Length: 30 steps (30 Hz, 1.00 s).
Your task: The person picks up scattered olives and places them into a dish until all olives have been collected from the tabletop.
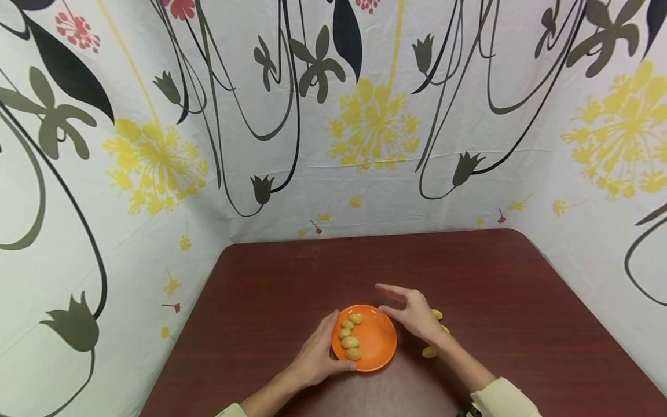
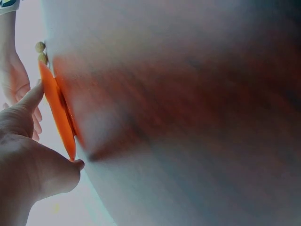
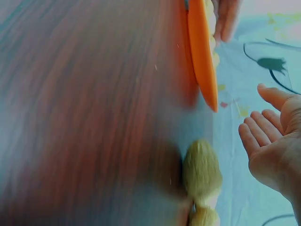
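Note:
An orange plate (image 1: 377, 341) lies on the table, with several small yellow oval pieces (image 1: 350, 342) in a curved row along its left side. My left hand (image 1: 319, 354) grips the plate's left side, thumb at the near rim and fingers along the far left edge. In the left wrist view, that thumb and a fingertip touch the plate (image 2: 57, 110) at opposite ends. My right hand (image 1: 414, 313) hovers just off the plate's right rim, thumb and fingers spread, holding nothing. More yellow oval pieces (image 3: 202, 169) lie on the table under the right hand and forearm, partly hidden.
The dark red-brown table (image 1: 292, 278) has rounded far corners. A white cloth (image 1: 323, 191) printed with flowers and stems hangs behind it and along both sides.

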Motion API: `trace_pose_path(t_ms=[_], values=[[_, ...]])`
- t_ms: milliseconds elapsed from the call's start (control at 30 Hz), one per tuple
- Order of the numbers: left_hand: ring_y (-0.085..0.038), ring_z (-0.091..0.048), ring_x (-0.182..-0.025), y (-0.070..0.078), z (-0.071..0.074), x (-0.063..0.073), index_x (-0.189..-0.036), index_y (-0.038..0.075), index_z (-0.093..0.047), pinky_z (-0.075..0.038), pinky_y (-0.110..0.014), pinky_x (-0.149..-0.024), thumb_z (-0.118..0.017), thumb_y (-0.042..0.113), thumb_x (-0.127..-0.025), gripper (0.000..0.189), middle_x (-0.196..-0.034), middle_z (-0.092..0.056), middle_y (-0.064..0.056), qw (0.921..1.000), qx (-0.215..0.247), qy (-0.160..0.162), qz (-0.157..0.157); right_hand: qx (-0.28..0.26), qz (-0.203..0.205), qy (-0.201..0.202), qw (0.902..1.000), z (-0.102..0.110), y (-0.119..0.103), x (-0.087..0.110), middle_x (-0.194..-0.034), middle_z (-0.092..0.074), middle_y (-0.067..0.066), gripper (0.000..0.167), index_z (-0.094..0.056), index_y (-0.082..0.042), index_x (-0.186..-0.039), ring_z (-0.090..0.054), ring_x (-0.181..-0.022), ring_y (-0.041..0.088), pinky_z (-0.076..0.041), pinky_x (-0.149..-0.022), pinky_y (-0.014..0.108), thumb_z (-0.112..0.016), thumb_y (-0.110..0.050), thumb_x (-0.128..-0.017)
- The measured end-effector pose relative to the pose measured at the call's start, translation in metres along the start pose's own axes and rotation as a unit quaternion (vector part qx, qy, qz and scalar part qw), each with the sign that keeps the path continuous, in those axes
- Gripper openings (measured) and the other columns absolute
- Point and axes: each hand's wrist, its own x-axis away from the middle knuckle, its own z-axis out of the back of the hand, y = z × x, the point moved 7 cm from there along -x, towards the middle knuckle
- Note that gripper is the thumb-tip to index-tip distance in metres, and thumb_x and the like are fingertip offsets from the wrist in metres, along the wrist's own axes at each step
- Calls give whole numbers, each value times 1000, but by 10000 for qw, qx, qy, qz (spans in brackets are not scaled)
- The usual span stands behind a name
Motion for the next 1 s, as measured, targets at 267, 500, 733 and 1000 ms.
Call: trace_pose_path(t_ms=[267, 500, 733, 1000], values=[[-36, -33, -155, 0, 0, 0, -169, 2, -20, -34, -61, -120, -91, 50, -83, 121, -172, -26, -20, 10000, -23, 4, 24, -223, -258, 348, 9988, 38, 15, 8, -145, -64, 17, 54, -62, -1, -147, -60, -134, 39, -50, -101, 61, -80, -11, -96], [-36, -32, -155, -1, -1, 0, -169, 2, -19, -34, -61, -119, -90, 52, -83, 122, -172, -26, -19, 10000, -23, -24, 31, -245, -538, 481, 9971, 68, 27, 20, -147, -62, 20, 54, -59, 1, -149, -58, -136, 42, -56, -101, 33, -77, -15, -100], [-36, -33, -154, -2, -2, 0, -169, 2, -20, -35, -61, -119, -90, 53, -83, 122, -172, -26, -19, 10000, -41, -21, 5, -684, -1041, 320, 9917, 86, 45, 37, -150, -59, 23, 58, -55, 4, -152, -55, -137, 42, -54, -93, 18, -75, -16, -101], [-36, -32, -155, -2, -2, 0, -169, 2, -19, -34, -61, -119, -90, 52, -83, 122, -172, -25, -19, 10000, -12, -39, 34, -768, -1323, 144, 9881, 94, 58, 49, -146, -59, 29, 53, -55, 8, -149, -61, -131, 41, -56, -91, 20, -72, -8, -102]])
